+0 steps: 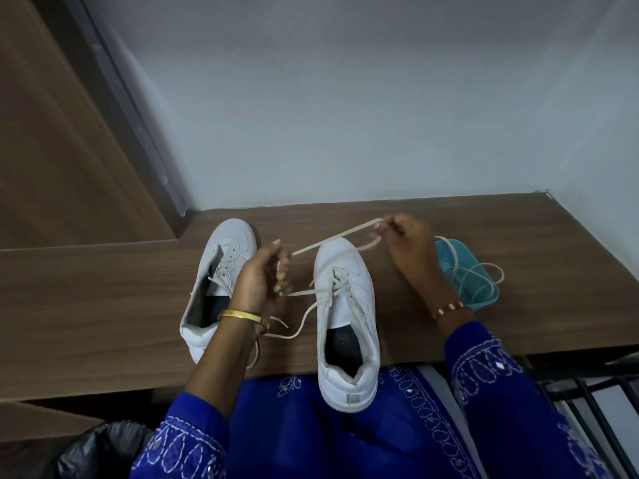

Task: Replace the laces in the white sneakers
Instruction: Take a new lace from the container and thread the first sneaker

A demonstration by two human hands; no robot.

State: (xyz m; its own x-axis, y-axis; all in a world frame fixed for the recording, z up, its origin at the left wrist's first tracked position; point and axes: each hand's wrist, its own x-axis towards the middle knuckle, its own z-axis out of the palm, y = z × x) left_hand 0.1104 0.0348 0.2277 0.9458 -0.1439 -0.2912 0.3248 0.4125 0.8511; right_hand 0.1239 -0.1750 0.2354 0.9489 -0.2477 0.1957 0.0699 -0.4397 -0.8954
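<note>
Lace [337, 235] stretched taut between both hands, left hand [257, 281] and right hand [408, 242] each pinching it, above the half-laced sneaker [349, 323] overhanging the bench's [103, 305] front edge. Next I'd guess threading more eyelets.

Right white sneaker [347, 316] partly laced, left sneaker [221, 271] seemingly laceless, lace [332, 240] stretched above.

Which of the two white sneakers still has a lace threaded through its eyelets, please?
The sneaker on the right, with its heel over the table edge, is laced. The left sneaker shows bare eyelets.
</note>
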